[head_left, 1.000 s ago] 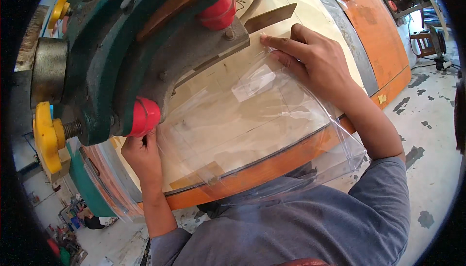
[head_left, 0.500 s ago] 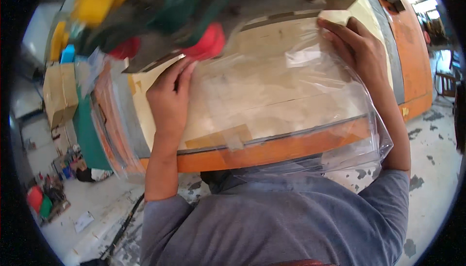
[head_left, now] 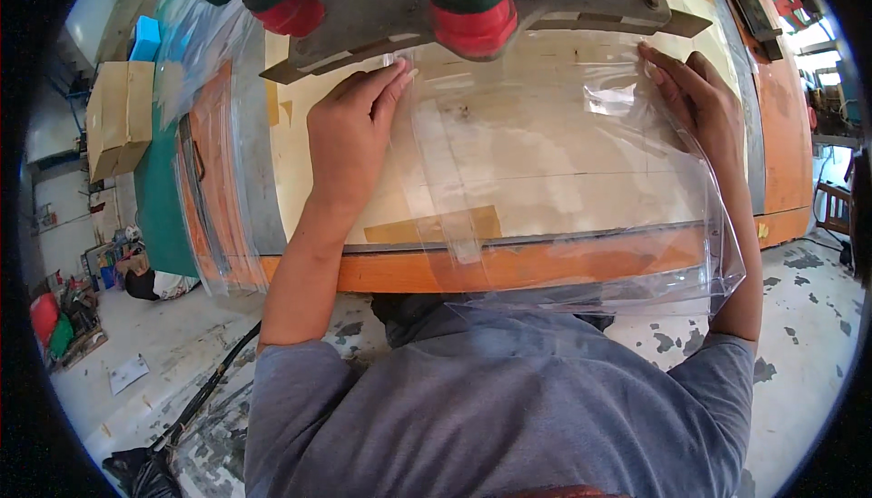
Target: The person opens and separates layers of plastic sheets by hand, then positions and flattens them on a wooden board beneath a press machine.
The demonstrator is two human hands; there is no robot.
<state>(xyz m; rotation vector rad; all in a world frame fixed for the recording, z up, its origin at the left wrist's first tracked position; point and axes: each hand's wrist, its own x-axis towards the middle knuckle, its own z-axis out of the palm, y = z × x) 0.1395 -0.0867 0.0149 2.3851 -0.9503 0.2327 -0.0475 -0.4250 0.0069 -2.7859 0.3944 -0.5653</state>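
Observation:
A clear plastic sheet (head_left: 563, 185), folded or layered at its near right, lies over the pale board (head_left: 309, 157). Its near edge hangs past the table front toward my grey shirt. My left hand (head_left: 354, 130) pinches the sheet's far left corner between thumb and fingers. At the far right corner, my right hand (head_left: 695, 94) has its fingertips closed on the plastic. Both hands are just below a thin metal strip (head_left: 627, 20) on the underside of a machine head (head_left: 372, 17), which has green and grey metal parts and red round pieces (head_left: 474, 26).
The orange table (head_left: 527, 266) bears the board, with grey strips at its sides. More clear plastic (head_left: 195, 53) drapes over the left end. Beyond that stand a cardboard box (head_left: 123, 121) and a blue object (head_left: 145, 38). A black cable (head_left: 209, 398) runs across the floor.
The view has shifted, so the machine head appears higher and farther right, and sharper. Both hands keep their hold at the far corners; the sheet's left edge shows more plainly.

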